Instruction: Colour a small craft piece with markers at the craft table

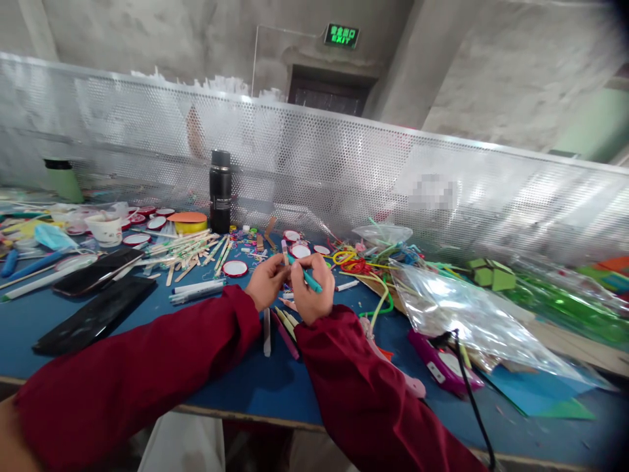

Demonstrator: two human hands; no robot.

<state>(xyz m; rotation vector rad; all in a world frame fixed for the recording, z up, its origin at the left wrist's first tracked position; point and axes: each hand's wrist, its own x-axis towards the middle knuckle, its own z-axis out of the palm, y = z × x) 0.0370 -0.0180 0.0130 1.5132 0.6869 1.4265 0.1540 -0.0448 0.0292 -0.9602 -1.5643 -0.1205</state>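
Note:
My left hand [265,280] and my right hand [310,288] meet over the middle of the blue table [275,380], both in dark red sleeves. The right hand is closed round a teal marker pen [307,275] that points up and to the left. Pinched in the fingers of the left hand is a small craft stick [284,252], its pale tip just above the knuckles. The pen tip sits close to that stick. Below the hands lie several loose coloured sticks [282,324] on the table.
A pile of wooden sticks [196,252] and red-rimmed round lids [234,268] lie left of the hands, with a black bottle [219,191] behind. Two dark phones [93,314] lie far left. Clear plastic bags [462,308], coloured cords [354,262] and a perforated metal screen [344,170] stand right and behind.

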